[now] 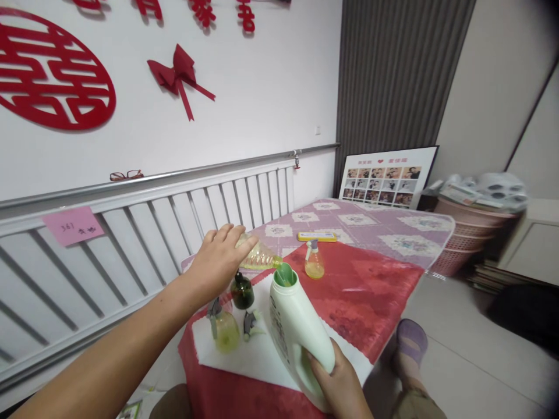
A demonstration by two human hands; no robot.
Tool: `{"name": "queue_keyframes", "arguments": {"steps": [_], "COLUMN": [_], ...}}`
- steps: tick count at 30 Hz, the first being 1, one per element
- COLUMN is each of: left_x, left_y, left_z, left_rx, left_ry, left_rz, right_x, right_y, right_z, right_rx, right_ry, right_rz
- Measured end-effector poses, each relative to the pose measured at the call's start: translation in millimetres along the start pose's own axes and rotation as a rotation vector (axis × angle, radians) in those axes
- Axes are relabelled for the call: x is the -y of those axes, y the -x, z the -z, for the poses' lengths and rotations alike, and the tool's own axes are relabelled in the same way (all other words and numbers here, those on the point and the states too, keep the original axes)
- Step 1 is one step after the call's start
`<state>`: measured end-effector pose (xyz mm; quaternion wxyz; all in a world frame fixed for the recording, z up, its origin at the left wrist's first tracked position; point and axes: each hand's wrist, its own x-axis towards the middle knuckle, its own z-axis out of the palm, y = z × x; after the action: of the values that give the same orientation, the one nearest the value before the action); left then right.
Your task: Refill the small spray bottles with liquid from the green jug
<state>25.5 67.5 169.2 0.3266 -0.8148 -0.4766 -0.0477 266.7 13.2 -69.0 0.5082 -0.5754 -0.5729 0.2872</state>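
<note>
My left hand is wrapped round a clear ribbed bottle. The bottle lies almost on its side, its yellowish mouth at the green spout of a pale green detergent jug. By the jug's handle, my right hand grips it, and the jug leans with its mouth up and away from me. Below my left hand stand a dark pump bottle and a spray bottle with yellow-green liquid. A loose spray head lies beside them on a white cloth.
Farther back on the red cover is another spray bottle, near a yellow-edged flat box. A white radiator runs along the left. Stacked pink baskets and a photo board stand beyond the table.
</note>
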Motion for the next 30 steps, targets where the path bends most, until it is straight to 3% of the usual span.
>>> {"name": "queue_keyframes", "arguments": {"steps": [15, 30], "left_x": [1.3, -0.2], "left_y": [-10.1, -24.3], "left_z": [12.8, 31.3], "left_rx": [0.013, 0.024], "left_ry": [-0.040, -0.114], "left_rz": [-0.066, -0.178], "right_x": [-12.6, -22.4], "right_y": [-1.3, -1.8], "right_z": [-7.9, -10.2], "right_rx": [-0.082, -0.067], "right_ry": [-0.044, -0.041], "right_rz": [0.114, 0.070]}}
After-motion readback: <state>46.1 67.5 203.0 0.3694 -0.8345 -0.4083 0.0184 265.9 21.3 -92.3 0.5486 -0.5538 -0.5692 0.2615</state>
